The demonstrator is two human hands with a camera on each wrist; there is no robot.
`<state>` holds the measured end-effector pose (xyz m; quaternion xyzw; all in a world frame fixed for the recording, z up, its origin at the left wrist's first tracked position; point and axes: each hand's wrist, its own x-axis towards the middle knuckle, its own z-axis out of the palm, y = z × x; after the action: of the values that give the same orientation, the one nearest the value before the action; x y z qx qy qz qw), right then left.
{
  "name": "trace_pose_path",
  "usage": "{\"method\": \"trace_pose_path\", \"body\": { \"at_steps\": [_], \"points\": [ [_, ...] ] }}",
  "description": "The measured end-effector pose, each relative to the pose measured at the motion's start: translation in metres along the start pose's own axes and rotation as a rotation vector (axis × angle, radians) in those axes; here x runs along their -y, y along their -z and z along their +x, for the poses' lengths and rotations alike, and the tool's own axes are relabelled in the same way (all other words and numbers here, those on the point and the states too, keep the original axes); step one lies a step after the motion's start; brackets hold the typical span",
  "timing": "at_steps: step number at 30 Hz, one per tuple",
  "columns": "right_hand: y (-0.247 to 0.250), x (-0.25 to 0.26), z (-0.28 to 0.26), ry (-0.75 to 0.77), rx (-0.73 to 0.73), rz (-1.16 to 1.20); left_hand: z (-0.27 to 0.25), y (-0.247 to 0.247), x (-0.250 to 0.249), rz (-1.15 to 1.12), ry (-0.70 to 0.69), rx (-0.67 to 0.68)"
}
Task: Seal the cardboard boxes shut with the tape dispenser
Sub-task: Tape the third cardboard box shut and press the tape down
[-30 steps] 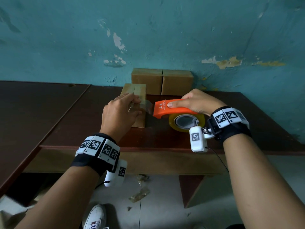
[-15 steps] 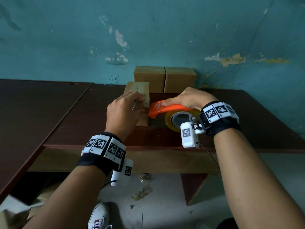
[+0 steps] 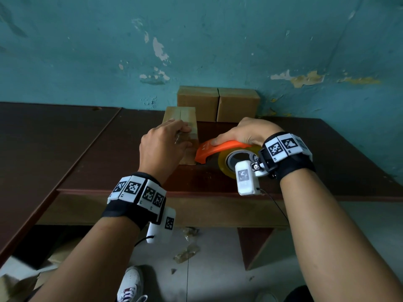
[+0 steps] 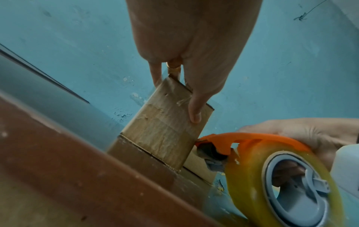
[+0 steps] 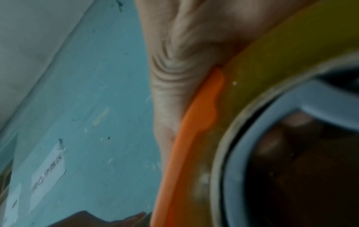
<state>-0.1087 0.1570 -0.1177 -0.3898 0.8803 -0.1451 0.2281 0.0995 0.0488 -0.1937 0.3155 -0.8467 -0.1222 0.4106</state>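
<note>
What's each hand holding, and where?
Right hand grips the tape dispenser by its orange top. Left hand holds the near cardboard box at its top edge, thumb on the end face.

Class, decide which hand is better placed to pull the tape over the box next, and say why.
Right: the right hand grips the dispenser, its nose at the box; the left hand holds the box.

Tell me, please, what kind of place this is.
Probably a plain storeroom used for packing: a teal wall with peeling paint, a dark wooden table holding small cardboard boxes, crumpled clear scraps on the floor.
</note>
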Motion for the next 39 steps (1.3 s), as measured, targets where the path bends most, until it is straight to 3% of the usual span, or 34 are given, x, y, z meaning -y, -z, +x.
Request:
{"method": "trace_pose_path", "body": {
  "at_steps": [6,15,19,25,32,35,39],
  "points": [
    [0.008,-0.003,-0.006,0.008,0.028,-0.07,0.0,0.004,0.002,0.007,-0.015,0.029],
    [-0.002,-0.015,0.0,-0.045,-0.408,0.169,-0.001,0.007,0.003,-0.037,-0.045,0.082],
    [-0.017,-0.015,0.002,-0.061,-0.488,0.054,-0.002,0.003,0.003,-0.067,-0.105,0.096],
    [-0.047,-0.011,0.008,-0.113,-0.532,-0.109,-0.002,0.002,0.0,-0.079,-0.144,0.13],
    [-0.052,-0.014,0.006,-0.101,-0.449,-0.125,0.0,0.021,-0.002,-0.244,-0.027,0.221],
    [-0.043,-0.019,0.004,0.006,-0.5,0.044,0.003,0.03,0.003,-0.438,0.112,0.152],
    [-0.038,-0.021,0.007,0.346,-0.572,0.287,0.01,0.034,0.015,-0.558,0.293,0.001]
  ]
}}
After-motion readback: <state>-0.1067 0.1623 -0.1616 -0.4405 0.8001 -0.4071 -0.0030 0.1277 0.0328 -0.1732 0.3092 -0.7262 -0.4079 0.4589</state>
